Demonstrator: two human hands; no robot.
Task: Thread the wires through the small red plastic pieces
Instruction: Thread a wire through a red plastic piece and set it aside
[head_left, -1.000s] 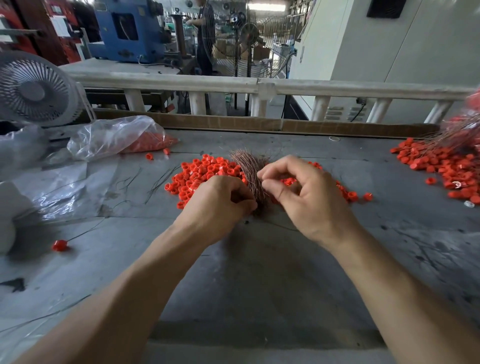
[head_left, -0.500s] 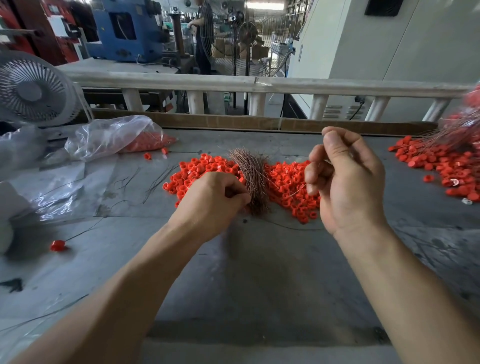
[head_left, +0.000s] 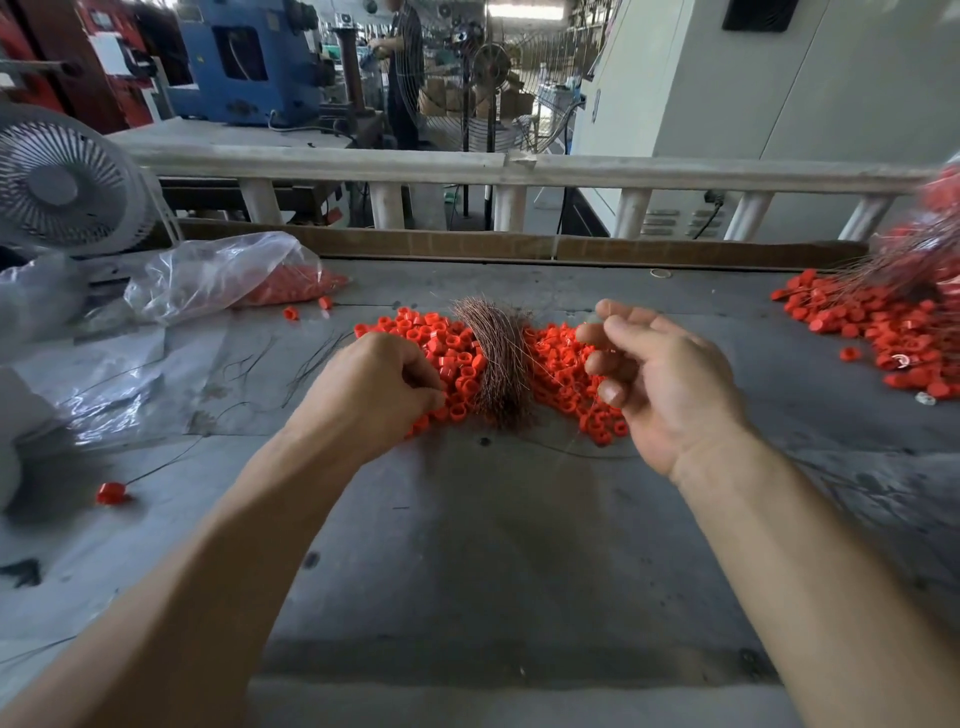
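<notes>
At twelve o'clock on the grey bench (head_left: 467, 545), a heap of small red plastic pieces (head_left: 561, 364) lies around a bundle of copper wires (head_left: 496, 358) resting across its middle. The left hand (head_left: 374, 389) sits at the heap's nine-o'clock edge with fingers curled down into the pieces; whether they pinch one I cannot tell. The right hand (head_left: 660, 379) hovers at three o'clock, fingers loosely curled; a thin wire may be between them, too fine to confirm. Likely step: pairing a piece with a wire. Next calls for aligning the wire's tip with the piece's hole.
</notes>
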